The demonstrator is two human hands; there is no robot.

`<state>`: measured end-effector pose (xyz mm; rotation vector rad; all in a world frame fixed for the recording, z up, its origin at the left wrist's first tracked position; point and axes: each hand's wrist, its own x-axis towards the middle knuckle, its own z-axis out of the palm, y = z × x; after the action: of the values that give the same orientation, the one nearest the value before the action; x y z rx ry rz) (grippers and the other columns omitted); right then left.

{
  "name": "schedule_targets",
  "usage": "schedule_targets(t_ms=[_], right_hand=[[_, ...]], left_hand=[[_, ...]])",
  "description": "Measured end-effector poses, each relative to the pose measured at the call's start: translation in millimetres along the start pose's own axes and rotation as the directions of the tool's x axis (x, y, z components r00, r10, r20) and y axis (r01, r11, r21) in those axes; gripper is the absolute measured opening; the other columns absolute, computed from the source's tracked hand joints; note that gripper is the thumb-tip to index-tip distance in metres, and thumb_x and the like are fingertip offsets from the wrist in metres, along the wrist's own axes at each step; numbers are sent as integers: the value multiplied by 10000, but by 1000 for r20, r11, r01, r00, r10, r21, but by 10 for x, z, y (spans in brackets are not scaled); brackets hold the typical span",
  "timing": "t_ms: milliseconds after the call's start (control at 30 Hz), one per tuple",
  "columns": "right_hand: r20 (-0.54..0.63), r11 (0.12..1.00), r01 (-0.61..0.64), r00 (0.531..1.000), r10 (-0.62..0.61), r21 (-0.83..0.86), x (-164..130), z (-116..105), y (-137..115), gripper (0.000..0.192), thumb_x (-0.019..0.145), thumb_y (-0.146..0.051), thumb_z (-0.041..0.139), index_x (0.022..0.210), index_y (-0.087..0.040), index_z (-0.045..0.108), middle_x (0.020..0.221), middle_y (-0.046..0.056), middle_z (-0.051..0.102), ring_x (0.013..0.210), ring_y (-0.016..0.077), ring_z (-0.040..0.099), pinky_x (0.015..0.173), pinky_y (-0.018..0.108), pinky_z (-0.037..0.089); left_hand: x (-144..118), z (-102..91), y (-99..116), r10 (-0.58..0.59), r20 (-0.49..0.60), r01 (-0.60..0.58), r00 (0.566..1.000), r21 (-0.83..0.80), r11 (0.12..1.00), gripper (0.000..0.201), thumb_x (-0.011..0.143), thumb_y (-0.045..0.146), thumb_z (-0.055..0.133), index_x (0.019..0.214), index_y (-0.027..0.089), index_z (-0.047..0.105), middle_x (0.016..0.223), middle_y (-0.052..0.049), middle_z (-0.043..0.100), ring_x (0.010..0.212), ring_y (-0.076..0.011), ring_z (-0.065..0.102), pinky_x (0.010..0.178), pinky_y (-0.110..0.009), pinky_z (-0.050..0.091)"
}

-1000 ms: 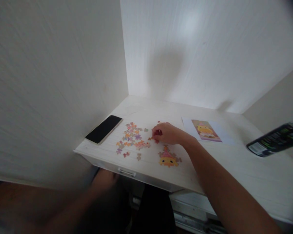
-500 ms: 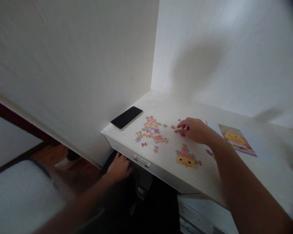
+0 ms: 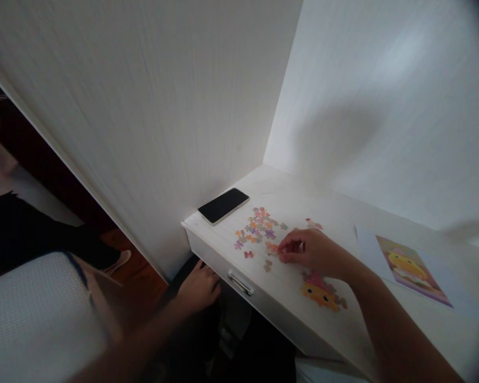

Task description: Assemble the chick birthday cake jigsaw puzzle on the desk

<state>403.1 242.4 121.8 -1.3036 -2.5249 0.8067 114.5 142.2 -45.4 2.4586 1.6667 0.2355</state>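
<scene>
Right hand (image 3: pixel 313 250) has shifted to the pink cluster (image 3: pixel 271 247); cannot tell whether it pinches. Left hand (image 3: pixel 199 286): loosely spread. Yellow face (image 3: pixel 318 294): joined. Loose pieces (image 3: pixel 257 232): unplaced.

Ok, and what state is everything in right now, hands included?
Right hand: fingertips pinched at the pinkish pieces; grip unclear.
Left hand: low beside the drawer, fingers loosely bent.
Phone: lying flat, screen dark.
Loose pieces: spread out, mostly bunched together.
Yellow-faced section: partly assembled.
Printed sheet: flat, picture up.
Drawer: looks shut.
</scene>
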Motion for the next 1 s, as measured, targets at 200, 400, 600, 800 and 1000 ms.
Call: schedule_targets(t_ms=[200, 400, 600, 800, 1000], right_hand=[[-240, 991, -104, 967, 81, -87, 6, -136, 118, 195, 826, -292, 592, 925, -203, 734, 802, 52, 719, 697, 175, 630, 677, 306, 478], [-388, 978, -133, 920, 60, -163, 69, -118, 346, 239, 848, -236, 522, 995, -188, 704, 907, 78, 703, 782, 187, 644, 747, 324, 491], [-345, 970, -177, 932, 111, -166, 45, -138, 486, 273, 842, -242, 513, 1018, -183, 713, 905, 95, 705, 746, 194, 654, 718, 326, 496], [-301, 979, -151, 948, 103, -140, 42, -156, 478, 255, 864, -268, 508, 923, -195, 745, 900, 85, 717, 704, 185, 631, 697, 329, 482], [-301, 983, -148, 947, 109, -108, 50, -158, 548, 235, 851, -245, 529, 927, -189, 744, 876, 76, 718, 685, 177, 629, 702, 326, 480]], left_hand=[[-4, 8, -29, 0, -40, -3, 999, -77, 997, 176, 829, 177, 527, 914, 228, 673, 1008, -42, 710, 1078, -240, 591, 1135, -484, 192], [-45, 20, -76, -1, -110, -24, 994, -225, 974, 212, 860, 156, 460, 791, 225, 648, 845, -9, 706, 862, -183, 648, 1123, -471, 243], [-72, 11, -140, -77, -211, -13, 974, -392, 920, 236, 884, 194, 431, 780, 214, 642, 802, -12, 688, 787, -168, 636, 1027, -402, 392], [-118, -59, -199, -149, -266, 0, 952, -489, 872, 268, 920, 240, 417, 824, 207, 664, 821, -42, 685, 834, -186, 622, 807, -302, 490], [-106, -212, -128, -186, -217, 52, 958, -508, 860, 275, 929, 276, 421, 869, 198, 678, 865, -54, 692, 819, -183, 638, 787, -287, 492]])
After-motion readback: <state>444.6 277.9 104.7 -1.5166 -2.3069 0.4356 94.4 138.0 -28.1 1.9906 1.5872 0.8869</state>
